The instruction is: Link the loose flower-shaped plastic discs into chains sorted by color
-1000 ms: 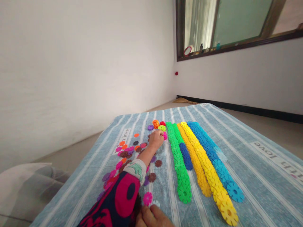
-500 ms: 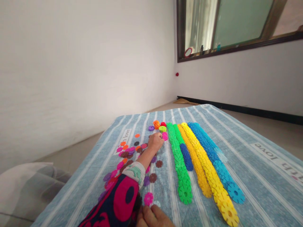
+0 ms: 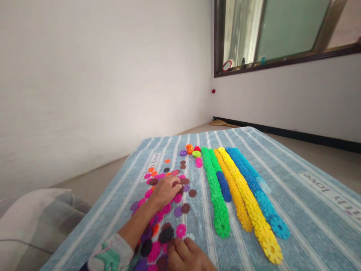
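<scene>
My left hand (image 3: 166, 191) is over the pile of loose notched plastic discs, fingers curled and fingertips together beside a brown disc (image 3: 184, 181). Whatever is between them is hidden. At the bottom edge is my right hand (image 3: 189, 256), its fingers bent and closed near a black disc (image 3: 166, 235) and a magenta disc (image 3: 181, 230); I cannot make out what they hold. Short overlapping groups lie beyond the pile: pink (image 3: 199, 162), brown (image 3: 183, 165), lime (image 3: 196, 154), red (image 3: 197, 148), orange (image 3: 189, 149) and purple (image 3: 183, 153).
Long overlapping rows of discs run along the striped cloth (image 3: 310, 210): green (image 3: 216, 195), amber (image 3: 239, 203), yellow (image 3: 254, 214) and blue (image 3: 251, 177). A short dark blue row (image 3: 223, 186) lies between green and amber. Pale fabric (image 3: 42, 222) is at the left.
My left hand has drawn back from the pink group toward me, down to the loose pile. Brown discs behind it now show. My right hand stays at the bottom edge.
</scene>
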Demonstrator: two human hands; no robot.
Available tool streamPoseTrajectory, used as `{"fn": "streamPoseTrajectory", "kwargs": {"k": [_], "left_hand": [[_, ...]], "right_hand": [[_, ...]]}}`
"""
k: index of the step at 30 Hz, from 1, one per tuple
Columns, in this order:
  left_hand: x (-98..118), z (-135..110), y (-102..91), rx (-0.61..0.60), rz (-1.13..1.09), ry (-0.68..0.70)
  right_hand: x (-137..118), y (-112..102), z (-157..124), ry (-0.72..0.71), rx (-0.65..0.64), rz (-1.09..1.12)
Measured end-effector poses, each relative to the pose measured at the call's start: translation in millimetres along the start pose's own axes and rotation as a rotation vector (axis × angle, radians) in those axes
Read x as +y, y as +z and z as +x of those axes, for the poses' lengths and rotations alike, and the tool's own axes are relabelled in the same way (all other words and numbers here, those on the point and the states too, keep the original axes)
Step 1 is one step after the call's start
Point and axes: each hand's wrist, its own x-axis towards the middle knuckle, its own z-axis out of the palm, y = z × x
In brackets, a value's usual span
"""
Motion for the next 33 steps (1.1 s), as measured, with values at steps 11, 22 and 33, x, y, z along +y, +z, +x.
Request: {"fn": "streamPoseTrajectory", "kwargs": {"k": [11,22,33], "left_hand": [[-28,-52,-16.0,0.148,-0.08,-0.11],[-57,-49,-16.2,0.351,-0.11,-0.179],[-68,-47,-21.0,0.382,-0.114,-0.293]], "right_hand": [[16,-27,-3,-0.118,0.121,0.001],[20,-24,1,-0.094,0.167,-0.037],[29,-1,1,-0.129,0.346,-0.029]]}}
